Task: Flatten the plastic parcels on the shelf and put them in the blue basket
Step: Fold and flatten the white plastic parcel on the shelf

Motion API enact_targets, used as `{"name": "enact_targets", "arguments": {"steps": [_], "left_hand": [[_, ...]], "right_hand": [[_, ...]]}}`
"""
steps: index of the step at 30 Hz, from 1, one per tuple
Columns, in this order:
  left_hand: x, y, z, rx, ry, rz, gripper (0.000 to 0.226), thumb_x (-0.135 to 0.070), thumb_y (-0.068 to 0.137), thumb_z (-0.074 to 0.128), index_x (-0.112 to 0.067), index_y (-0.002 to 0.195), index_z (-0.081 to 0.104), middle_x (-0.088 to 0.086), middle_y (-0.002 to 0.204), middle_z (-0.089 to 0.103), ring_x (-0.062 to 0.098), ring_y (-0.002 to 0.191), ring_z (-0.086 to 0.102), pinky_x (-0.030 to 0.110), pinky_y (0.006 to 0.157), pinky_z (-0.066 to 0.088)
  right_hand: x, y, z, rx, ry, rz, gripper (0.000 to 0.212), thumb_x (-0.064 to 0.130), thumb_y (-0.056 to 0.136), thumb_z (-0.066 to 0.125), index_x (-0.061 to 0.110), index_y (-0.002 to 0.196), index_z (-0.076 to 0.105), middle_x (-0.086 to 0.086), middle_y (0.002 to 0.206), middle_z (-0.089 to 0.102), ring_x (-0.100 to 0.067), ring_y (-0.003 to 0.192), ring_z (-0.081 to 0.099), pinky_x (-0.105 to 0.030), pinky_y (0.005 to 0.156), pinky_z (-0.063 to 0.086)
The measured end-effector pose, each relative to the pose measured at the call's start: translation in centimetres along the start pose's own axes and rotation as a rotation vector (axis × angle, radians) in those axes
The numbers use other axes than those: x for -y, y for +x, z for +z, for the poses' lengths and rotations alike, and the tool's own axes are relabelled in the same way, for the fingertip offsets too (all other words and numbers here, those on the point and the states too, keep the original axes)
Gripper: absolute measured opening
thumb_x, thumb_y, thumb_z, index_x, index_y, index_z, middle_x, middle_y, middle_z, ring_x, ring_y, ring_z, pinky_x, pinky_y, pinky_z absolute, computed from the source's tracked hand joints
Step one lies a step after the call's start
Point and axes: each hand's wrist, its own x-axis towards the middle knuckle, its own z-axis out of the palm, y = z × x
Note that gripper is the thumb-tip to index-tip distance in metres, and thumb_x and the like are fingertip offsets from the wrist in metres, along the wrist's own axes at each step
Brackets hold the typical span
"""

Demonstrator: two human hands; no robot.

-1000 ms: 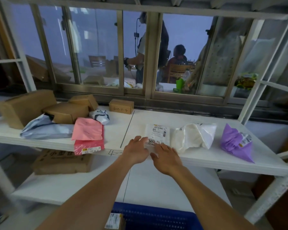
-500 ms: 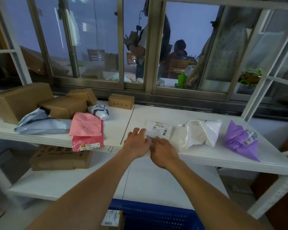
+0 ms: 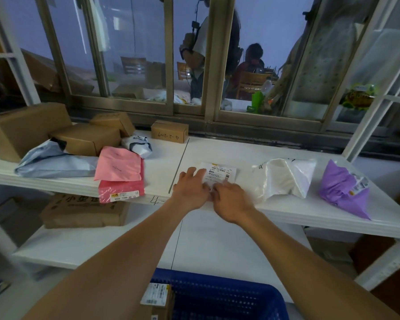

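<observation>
A flat white plastic parcel with a printed label (image 3: 220, 172) lies on the white top shelf (image 3: 275, 211) near its front edge. My left hand (image 3: 189, 189) rests palm down on the parcel's left part, fingers spread. My right hand (image 3: 231, 199) presses on its near right part, touching the left hand. Neither hand grips it. To the right sit a puffy white parcel (image 3: 284, 179) and a crumpled purple parcel (image 3: 342, 189). On the left lie a pink parcel (image 3: 119, 166), a red one (image 3: 123, 191) and a grey-blue one (image 3: 53, 162). The blue basket (image 3: 231, 299) is below my arms.
Cardboard boxes (image 3: 23, 128) stand at the shelf's back left, with a small one (image 3: 169, 134) by the window. A small white-and-dark parcel (image 3: 138, 145) lies beside them. A flat box (image 3: 79, 212) sits on the lower shelf. A labelled box (image 3: 157, 299) is in the basket. People are behind the glass.
My two hands have drawn together on the labelled white parcel and now touch. The view has shifted slightly downward. The other parcels have not moved.
</observation>
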Motion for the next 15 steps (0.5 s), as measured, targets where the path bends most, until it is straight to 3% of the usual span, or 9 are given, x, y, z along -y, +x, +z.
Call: {"name": "enact_targets", "arguments": {"steps": [4,7,9,11,15], "left_hand": [[0.7,0.3,-0.3,-0.004,0.013,0.002,0.06,-0.03,0.099,0.047,-0.027,0.157,0.032,0.006,0.164,0.026,0.033,0.143,0.028,0.055,0.112,0.038],[0.6,0.1,-0.1,0.054,0.067,-0.011,0.063,-0.033,0.1,0.045,-0.03,0.159,0.026,0.001,0.168,0.018,0.031,0.149,0.021,0.057,0.116,0.031],[0.4,0.1,0.3,0.141,0.134,-0.021,0.06,-0.037,0.104,0.034,-0.035,0.162,0.018,-0.003,0.172,0.009,0.027,0.155,0.01,0.056,0.121,0.019],[0.3,0.0,0.8,0.191,0.206,-0.024,0.06,-0.042,0.105,0.024,-0.037,0.163,0.009,-0.006,0.173,0.001,0.023,0.158,0.001,0.056,0.121,0.014],[0.6,-0.4,1.1,0.208,0.3,-0.005,0.06,-0.043,0.106,0.017,-0.034,0.163,0.001,-0.008,0.172,-0.005,0.02,0.158,-0.001,0.056,0.12,0.018]], "right_hand": [[0.8,-1.0,-0.3,-0.107,-0.033,-0.113,0.039,0.033,0.1,0.034,0.017,0.104,0.069,-0.01,0.111,0.071,-0.034,0.095,0.065,-0.039,0.08,0.051],[0.3,-0.8,-0.9,-0.104,-0.038,-0.122,0.034,0.031,0.099,0.038,0.018,0.102,0.07,-0.01,0.107,0.072,-0.035,0.096,0.066,-0.038,0.079,0.05],[-0.3,-0.2,-0.9,-0.066,0.01,-0.102,0.037,0.029,0.101,0.037,0.019,0.121,0.065,-0.007,0.131,0.065,-0.033,0.12,0.059,-0.04,0.097,0.048],[-0.4,0.3,-0.5,0.029,0.088,-0.12,0.045,0.03,0.106,0.031,0.018,0.145,0.05,-0.002,0.157,0.042,-0.025,0.146,0.036,-0.037,0.119,0.029],[0.7,1.5,0.5,0.153,0.154,-0.075,0.054,0.035,0.109,0.018,0.018,0.159,0.022,-0.001,0.169,0.012,-0.016,0.155,0.007,-0.033,0.125,0.004]]}}
